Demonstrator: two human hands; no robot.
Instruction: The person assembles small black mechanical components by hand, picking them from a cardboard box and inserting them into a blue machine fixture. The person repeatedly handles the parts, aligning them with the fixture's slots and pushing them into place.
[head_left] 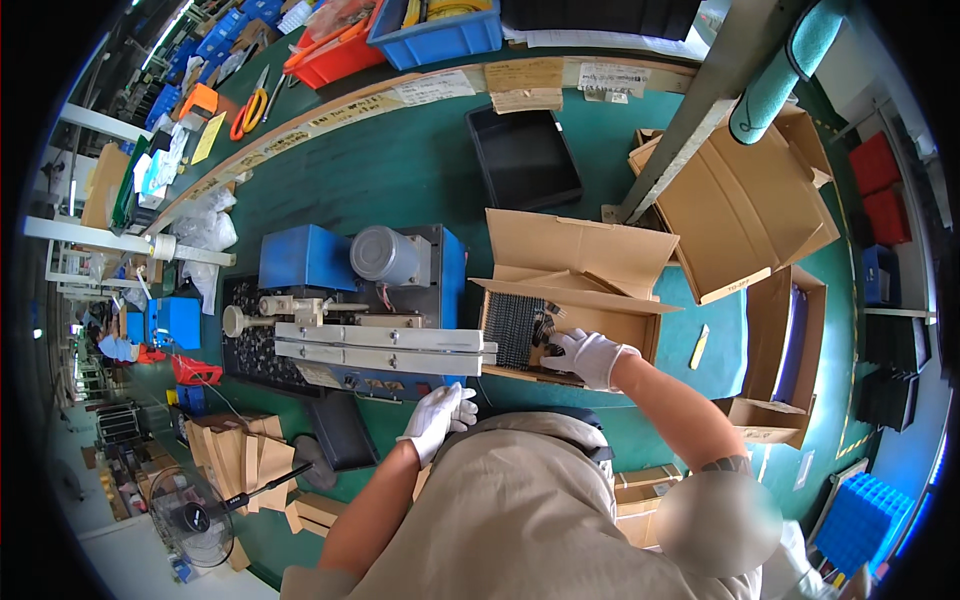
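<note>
My right hand (588, 358), in a white glove, reaches into an open cardboard box (632, 322). Its fingers close on small black parts (545, 325) lying loose there; just what they grip is partly hidden. Rows of similar black parts (512, 325) are packed along the box's left side. My left hand (440, 418), also gloved, is at the front of a blue bench machine (305, 258), just below its long metal rail (385, 345). The left fingers are curled together, and whatever they hold cannot be made out.
A black tray (525, 155) lies behind the box. Large cardboard cartons (745, 205) and a metal post (690, 145) stand at the right. Small dark bits litter the machine's left tray (250, 345). A fan (195, 515) stands at the lower left.
</note>
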